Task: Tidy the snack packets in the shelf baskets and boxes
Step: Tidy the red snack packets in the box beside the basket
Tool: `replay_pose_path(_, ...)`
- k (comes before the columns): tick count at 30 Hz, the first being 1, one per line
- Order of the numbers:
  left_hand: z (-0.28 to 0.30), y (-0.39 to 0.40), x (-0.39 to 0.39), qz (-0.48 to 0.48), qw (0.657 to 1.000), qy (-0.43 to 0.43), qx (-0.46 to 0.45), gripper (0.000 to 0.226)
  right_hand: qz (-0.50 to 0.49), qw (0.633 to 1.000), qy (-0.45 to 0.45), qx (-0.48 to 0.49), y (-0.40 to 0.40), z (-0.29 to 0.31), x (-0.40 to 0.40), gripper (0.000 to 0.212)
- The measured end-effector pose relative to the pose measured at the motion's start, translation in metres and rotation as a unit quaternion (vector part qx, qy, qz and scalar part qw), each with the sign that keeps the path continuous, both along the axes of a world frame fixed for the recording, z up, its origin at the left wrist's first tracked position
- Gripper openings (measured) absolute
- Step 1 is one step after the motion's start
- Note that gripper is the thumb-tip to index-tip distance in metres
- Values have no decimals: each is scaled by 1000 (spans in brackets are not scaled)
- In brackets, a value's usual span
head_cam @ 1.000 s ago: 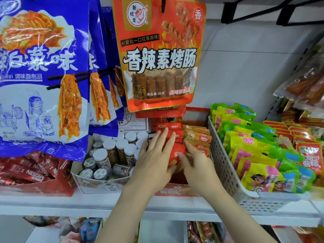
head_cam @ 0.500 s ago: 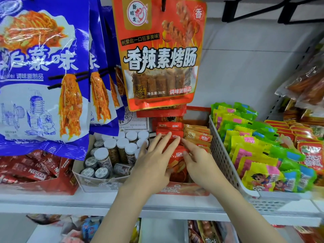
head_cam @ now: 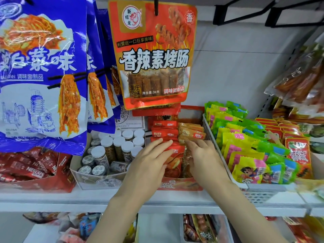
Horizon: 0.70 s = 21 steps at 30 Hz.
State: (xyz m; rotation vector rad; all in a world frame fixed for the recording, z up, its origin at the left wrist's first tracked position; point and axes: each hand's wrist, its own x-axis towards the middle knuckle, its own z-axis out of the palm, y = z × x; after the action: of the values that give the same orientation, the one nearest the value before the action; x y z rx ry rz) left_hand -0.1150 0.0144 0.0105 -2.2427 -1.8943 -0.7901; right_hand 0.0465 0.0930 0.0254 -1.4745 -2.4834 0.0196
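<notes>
My left hand (head_cam: 149, 165) lies flat, fingers straight, on the red packets (head_cam: 173, 155); my right hand (head_cam: 204, 160) presses the brown packets (head_cam: 192, 134), fingers slightly bent. Since a second ago both hands have slid apart, each squaring its own row, so this red display box (head_cam: 178, 185) on the shelf (head_cam: 175, 202) looks nearly tidy. The white basket (head_cam: 209, 137) stands just beside my right hand.
</notes>
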Motion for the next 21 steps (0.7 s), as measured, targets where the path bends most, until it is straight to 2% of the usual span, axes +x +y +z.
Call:
replay_pose_path(2, -1, 0, -5, 1, 1000, -12, 0, 45, -11, 1000, 11, 12, 3, 0, -1, 56)
replay_pose_path(7, -3, 3, -14, -1, 1000, -15, -8, 50, -35, 999, 15, 28, 6, 4, 1, 24)
replay_pose_path(9, -3, 2, -15, -2, 1000, -14, -14, 50, -35, 999, 23, 32, 4, 7, 1, 21)
replay_pose_path(12, -2, 1, -14, -4, 998, -52, -18, 48, -19, 990, 126, 61, 2, 21, 4, 20)
replay_pose_path(15, 3, -3, -10, 19, 988, -151, -19, 44, -5, 954, 280, 102, 1, 49, 11, 15)
replay_pose_path(18, 13, -9, -4, 47, 966, -255, -13, 44, 14, 919, 374, 125, -5, 71, 17, 12)
replay_pose_path(19, 18, -10, 1, 48, 951, -305, -22, 46, 18, 909, 401, 116, -6, 74, 18, 10)
replay_pose_path(21, 28, -13, 11, 21, 897, -438, -58, 51, 21, 888, 453, 78, -9, 79, 19, 10)
